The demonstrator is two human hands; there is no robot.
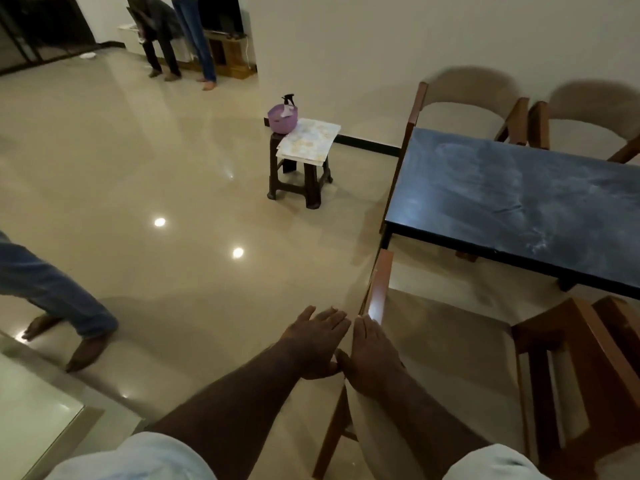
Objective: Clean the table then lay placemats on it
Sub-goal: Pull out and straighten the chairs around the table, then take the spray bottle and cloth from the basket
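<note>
Both hands empty beside the dark desk (519,202); placemats (308,140) on a stool (298,181).
The left grip (317,341) and right grip (372,355) are held out flat, fingers straight, thumbs meeting, holding nothing. The right one lies at the top rail of a wooden chair (381,282); contact cannot be told. The desk top shows pale smears. The placemats lie stacked on the stool, well apart from the desk, beside a purple basket (283,117) with a spray bottle (289,98).

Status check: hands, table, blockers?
Left hand, right hand open, empty. Table smeared; placemats stacked on stool. Chair stands between hands and table.
</note>
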